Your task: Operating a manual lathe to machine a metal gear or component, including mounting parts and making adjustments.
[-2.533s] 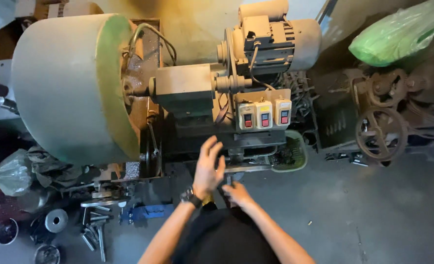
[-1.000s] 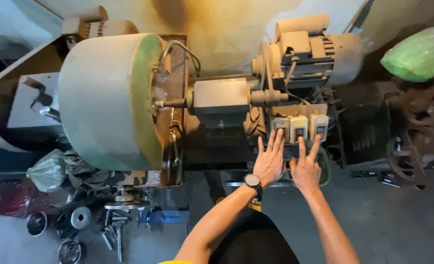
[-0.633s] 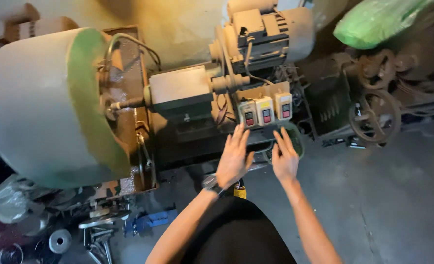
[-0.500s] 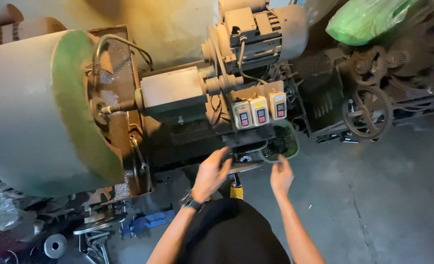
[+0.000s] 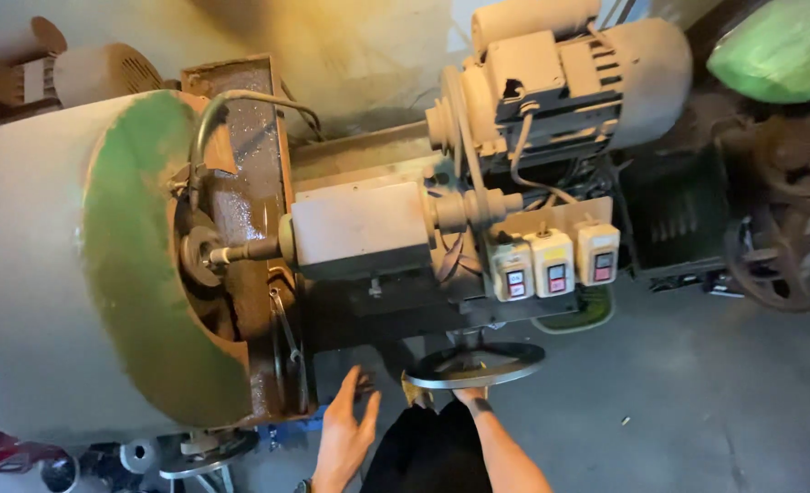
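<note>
The handwheel [image 5: 474, 365] lies flat at the machine's [image 5: 359, 237] front, below the three switch boxes [image 5: 553, 263]. The right hand [image 5: 469, 398] sits at the wheel's near rim, mostly hidden under it, so whether it grips cannot be told. The left hand [image 5: 344, 435] is spread wide, fingers apart, holding nothing, left of the wheel and clear of it, near the base of the big drum [image 5: 67, 274]

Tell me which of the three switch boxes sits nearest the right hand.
The leftmost switch box; it is nearest the right hand under the handwheel.
</note>
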